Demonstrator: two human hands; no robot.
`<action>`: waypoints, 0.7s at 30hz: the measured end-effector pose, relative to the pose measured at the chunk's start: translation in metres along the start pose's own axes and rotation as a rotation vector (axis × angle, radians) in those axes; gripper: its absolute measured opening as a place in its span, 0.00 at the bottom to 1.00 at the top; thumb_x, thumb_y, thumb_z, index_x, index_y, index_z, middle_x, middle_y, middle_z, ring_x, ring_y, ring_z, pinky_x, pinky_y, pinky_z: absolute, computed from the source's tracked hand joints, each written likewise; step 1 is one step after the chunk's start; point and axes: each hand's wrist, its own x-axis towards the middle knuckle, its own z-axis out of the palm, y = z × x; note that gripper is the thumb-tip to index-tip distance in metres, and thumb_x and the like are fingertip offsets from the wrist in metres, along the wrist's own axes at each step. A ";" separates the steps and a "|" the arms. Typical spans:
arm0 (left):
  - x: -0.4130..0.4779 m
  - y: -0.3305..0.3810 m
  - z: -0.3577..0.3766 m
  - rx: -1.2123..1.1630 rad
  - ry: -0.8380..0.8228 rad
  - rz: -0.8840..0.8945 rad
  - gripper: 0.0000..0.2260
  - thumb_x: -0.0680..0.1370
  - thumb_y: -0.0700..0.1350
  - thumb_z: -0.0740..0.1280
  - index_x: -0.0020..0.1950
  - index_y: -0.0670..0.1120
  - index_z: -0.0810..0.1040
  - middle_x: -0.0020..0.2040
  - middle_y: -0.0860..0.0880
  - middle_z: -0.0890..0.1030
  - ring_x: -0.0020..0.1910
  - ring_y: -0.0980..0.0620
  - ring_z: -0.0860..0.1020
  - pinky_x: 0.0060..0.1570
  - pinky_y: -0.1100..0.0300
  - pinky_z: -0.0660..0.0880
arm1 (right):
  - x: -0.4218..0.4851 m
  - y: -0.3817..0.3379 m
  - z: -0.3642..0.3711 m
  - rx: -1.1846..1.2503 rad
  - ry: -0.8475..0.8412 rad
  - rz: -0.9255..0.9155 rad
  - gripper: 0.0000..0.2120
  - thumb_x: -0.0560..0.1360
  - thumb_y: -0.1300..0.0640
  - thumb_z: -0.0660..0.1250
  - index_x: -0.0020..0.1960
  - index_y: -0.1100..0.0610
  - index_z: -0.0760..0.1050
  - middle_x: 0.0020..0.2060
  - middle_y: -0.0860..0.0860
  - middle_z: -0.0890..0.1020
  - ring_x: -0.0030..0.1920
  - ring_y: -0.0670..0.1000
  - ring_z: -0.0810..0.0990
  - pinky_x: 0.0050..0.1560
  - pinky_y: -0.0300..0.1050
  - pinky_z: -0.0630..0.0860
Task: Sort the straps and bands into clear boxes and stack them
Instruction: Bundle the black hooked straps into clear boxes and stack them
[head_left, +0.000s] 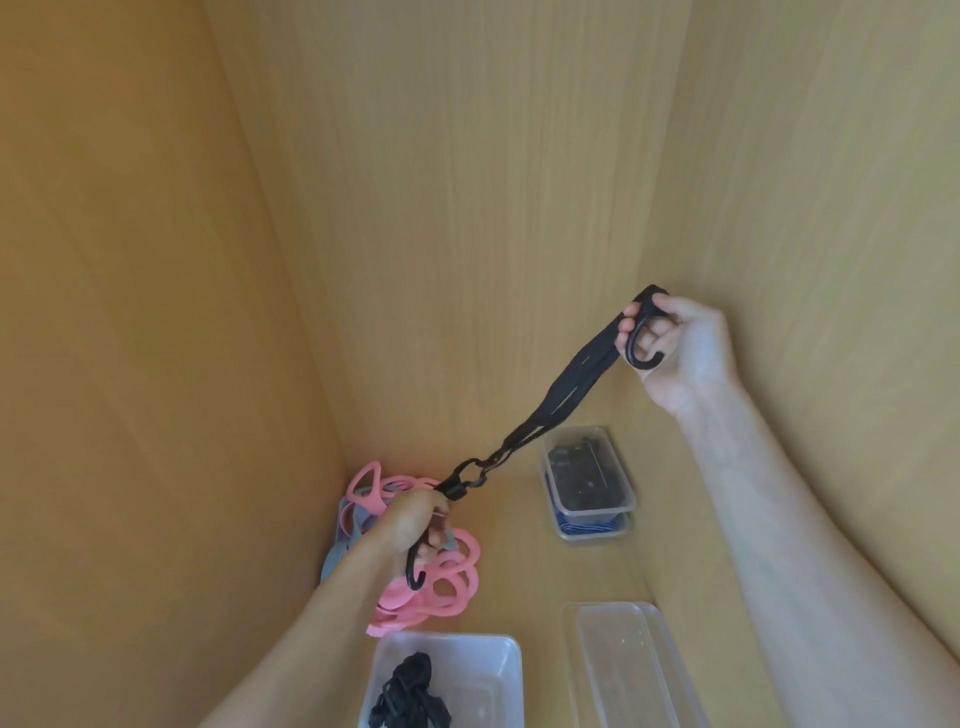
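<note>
You hold a black strap (566, 384) stretched taut between your hands. Your right hand (685, 348) is raised with its fingers curled round the hooked end, and your left hand (410, 525) is low, gripping the other end just above the pile of pink bands (447, 582). Grey bands (335, 553) lie under the pink ones. Near you an open clear box (498, 657) holds more black straps (410, 691) — beside it lies what may be a lid (623, 665). Further back, two closed boxes (597, 512) stand stacked.

A black strap (566, 384), pink bands (457, 584), grey bands (332, 561) and a blue-striped strap (592, 530) — all against tan wood-grain panels (467, 208).
</note>
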 end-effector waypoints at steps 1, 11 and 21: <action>-0.001 0.001 -0.003 -0.011 -0.018 -0.044 0.06 0.76 0.39 0.60 0.40 0.43 0.73 0.30 0.48 0.70 0.23 0.55 0.62 0.18 0.65 0.55 | -0.001 0.000 0.000 0.024 0.001 0.005 0.05 0.78 0.61 0.62 0.49 0.61 0.74 0.35 0.55 0.82 0.33 0.53 0.79 0.38 0.44 0.79; -0.022 0.008 0.019 -0.475 -0.399 -0.134 0.06 0.76 0.42 0.59 0.44 0.42 0.73 0.35 0.49 0.65 0.28 0.53 0.65 0.24 0.63 0.72 | 0.000 0.031 -0.008 -0.283 -0.027 0.211 0.11 0.80 0.63 0.62 0.61 0.66 0.72 0.46 0.59 0.81 0.41 0.54 0.82 0.38 0.43 0.82; -0.029 0.019 0.045 -0.455 -0.456 0.047 0.13 0.83 0.44 0.58 0.61 0.36 0.73 0.43 0.40 0.78 0.39 0.45 0.79 0.49 0.49 0.82 | -0.033 0.095 -0.013 -0.809 -0.207 0.338 0.06 0.76 0.61 0.71 0.52 0.61 0.79 0.43 0.54 0.85 0.45 0.51 0.84 0.49 0.45 0.78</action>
